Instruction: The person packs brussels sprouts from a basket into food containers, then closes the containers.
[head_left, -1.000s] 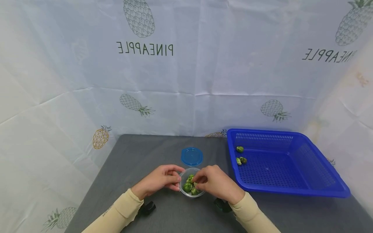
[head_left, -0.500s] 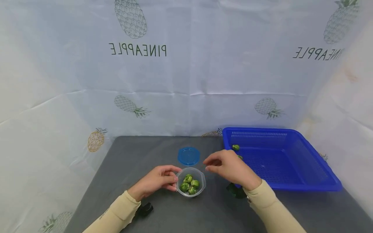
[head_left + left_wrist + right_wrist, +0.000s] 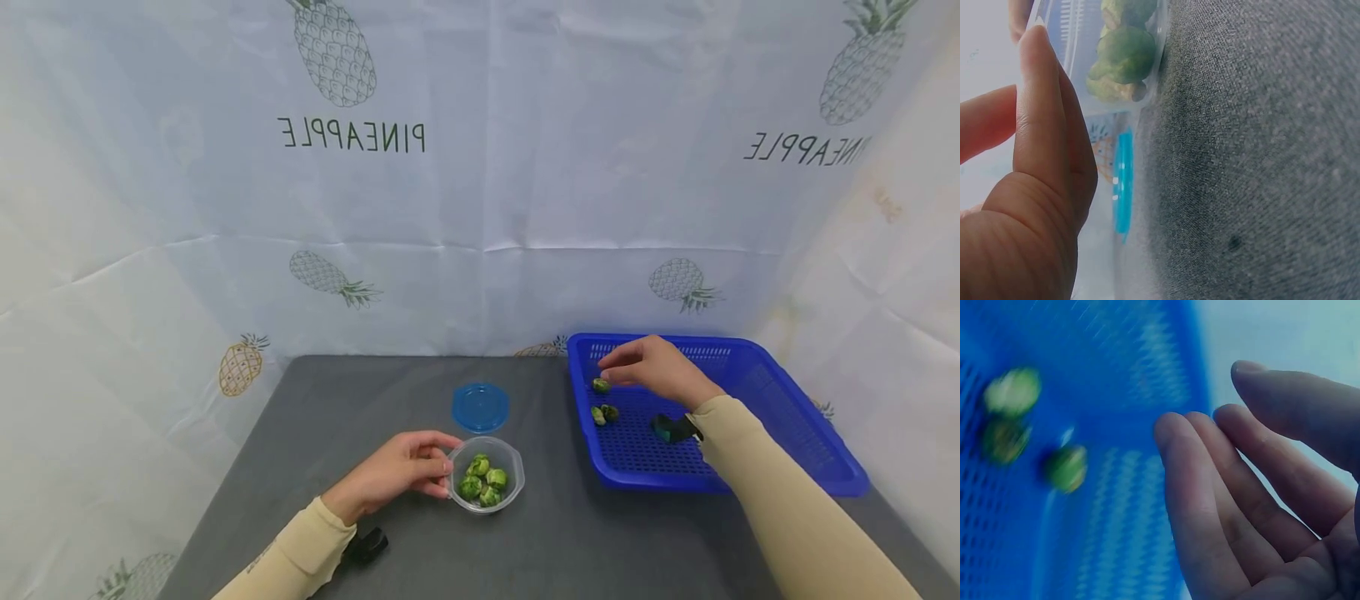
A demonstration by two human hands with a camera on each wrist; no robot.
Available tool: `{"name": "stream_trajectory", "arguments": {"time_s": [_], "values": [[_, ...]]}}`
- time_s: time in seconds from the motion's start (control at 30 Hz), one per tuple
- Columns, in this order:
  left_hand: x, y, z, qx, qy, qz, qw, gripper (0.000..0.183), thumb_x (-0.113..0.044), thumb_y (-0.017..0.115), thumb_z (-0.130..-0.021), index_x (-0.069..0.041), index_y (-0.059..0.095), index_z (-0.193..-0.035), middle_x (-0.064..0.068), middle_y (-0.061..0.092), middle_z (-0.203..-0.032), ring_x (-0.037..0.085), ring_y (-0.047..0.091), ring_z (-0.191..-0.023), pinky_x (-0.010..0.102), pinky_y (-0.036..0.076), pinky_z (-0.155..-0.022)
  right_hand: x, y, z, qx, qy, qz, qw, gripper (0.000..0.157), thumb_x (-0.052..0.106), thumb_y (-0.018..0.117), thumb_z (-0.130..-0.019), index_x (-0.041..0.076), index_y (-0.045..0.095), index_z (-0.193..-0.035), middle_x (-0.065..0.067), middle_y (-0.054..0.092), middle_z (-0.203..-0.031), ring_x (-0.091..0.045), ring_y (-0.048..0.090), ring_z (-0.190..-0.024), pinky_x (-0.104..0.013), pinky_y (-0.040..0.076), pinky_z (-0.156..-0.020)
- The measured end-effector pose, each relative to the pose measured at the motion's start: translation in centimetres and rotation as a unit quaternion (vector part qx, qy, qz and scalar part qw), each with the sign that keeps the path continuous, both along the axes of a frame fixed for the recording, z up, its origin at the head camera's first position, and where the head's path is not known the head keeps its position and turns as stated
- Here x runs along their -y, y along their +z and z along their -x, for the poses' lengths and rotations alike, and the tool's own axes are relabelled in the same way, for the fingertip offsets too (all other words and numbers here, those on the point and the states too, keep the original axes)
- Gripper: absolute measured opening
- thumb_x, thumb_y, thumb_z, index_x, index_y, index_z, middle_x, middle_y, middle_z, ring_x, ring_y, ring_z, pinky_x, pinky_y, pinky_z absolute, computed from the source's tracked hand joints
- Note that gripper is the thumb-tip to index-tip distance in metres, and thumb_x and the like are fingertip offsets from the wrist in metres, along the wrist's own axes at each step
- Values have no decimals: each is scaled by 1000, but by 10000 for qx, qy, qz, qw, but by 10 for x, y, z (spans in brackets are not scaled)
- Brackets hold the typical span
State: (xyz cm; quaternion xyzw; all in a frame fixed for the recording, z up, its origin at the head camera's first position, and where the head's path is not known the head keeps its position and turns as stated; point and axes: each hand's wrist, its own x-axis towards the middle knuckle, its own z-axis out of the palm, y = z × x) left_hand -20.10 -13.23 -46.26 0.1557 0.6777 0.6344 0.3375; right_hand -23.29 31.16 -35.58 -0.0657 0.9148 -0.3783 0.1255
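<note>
Holding bowl edge (image 3: pixel 519 469), hovering over basket (image 3: pixel 652 481), hands (image 3: pixel 411 467) (image 3: pixel 654 367) apart

The left hand (image 3: pixel 405 469) holds a clear bowl (image 3: pixel 512 460) with four sprouts (image 3: pixel 489 497); the right hand (image 3: pixel 654 367) is over a blue basket (image 3: pixel 652 481).

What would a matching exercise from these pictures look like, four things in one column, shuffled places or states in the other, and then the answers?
Things
1. Blue lid
2. Clear bowl
3. Left hand
4. Right hand

Places and states
a) Over the blue basket, holding nothing
b) With four green sprouts inside
c) Lying flat on the gray table
d) Gripping a container by its side

Right pairs: 1-c, 2-b, 3-d, 4-a
</note>
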Motion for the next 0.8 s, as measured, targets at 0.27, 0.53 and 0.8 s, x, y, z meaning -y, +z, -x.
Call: {"name": "stream_trajectory", "arguments": {"time_s": [0.27, 0.53, 0.8], "values": [[1, -1, -1, 37, -8, -27, 10000, 53, -17, 73, -105, 0, 56, -153, 9, 73, -104, 20, 75, -92, 37, 70, -88, -21, -29, 28, 358, -64, -285, 9989, 45, 25, 75, -104, -1, 70, -140, -22, 71, -140, -37, 73, -124, -59, 59, -110], [0, 0, -1, 31, -18, -24, 10000, 52, -18, 72, -106, -1, 57, -152, 8, 73, -104, 20, 75, -91, 40, 70, -89, -32, -46, 39, 518, -192, -544, 9970, 44, 25, 76, -103, -1, 72, -137, -22, 75, -133, -39, 74, -120, -61, 60, -105], [1, 2, -2, 42, 13, -52, 10000, 50, -17, 70, -107, 0, 57, -152, 8, 73, -103, 19, 75, -89, 37, 70, -87, -35, -53, 44, 553, -280, -605, 9962, 40, 24, 77, -101, -3, 76, -130, -19, 81, -119, -34, 78, -110, -54, 65, -97]]}}
